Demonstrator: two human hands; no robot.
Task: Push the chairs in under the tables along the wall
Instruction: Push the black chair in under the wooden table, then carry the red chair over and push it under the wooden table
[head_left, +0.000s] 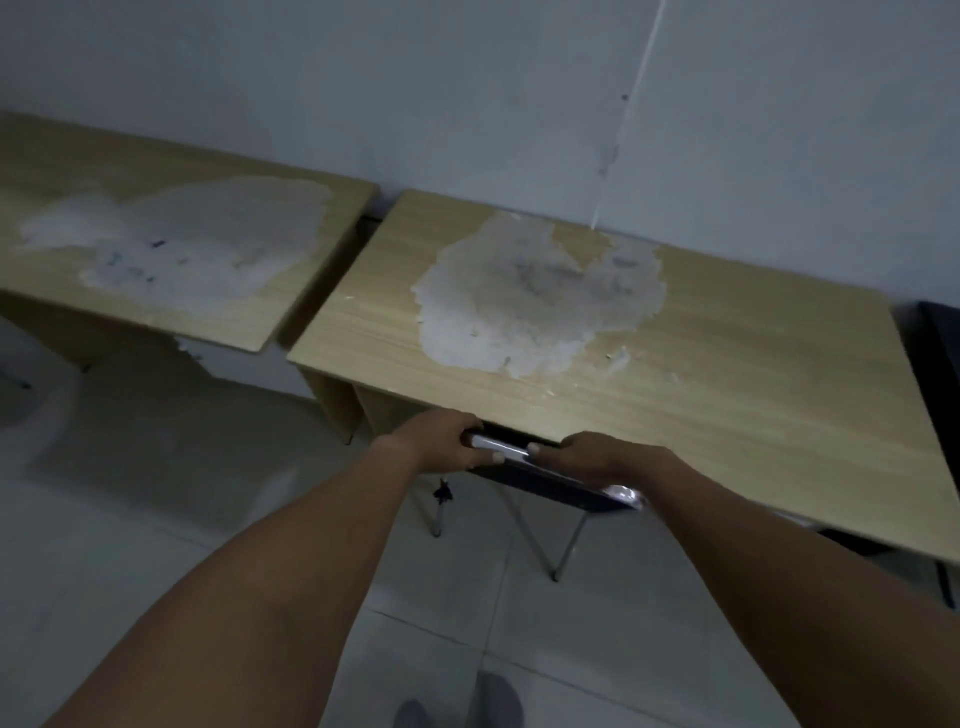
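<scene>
Currently both hands grip the chair's top rail: the left hand (441, 439) and right hand (589, 457) are curled tight around a smooth, glossy metal bar. The chair (550, 486) has a dark flat panel and thin chrome tube legs, and sits mostly beneath the near table (727, 415), its back at the front edge. That wood-grain laminate top is peeled in a pale, ragged patch. A second table (130, 176) alongside shows similar wear. Both tables stand against the grey wall (467, 78).

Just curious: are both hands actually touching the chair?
Touching. The head view shows the left hand and right hand wrapped around the chair back's top edge.
</scene>
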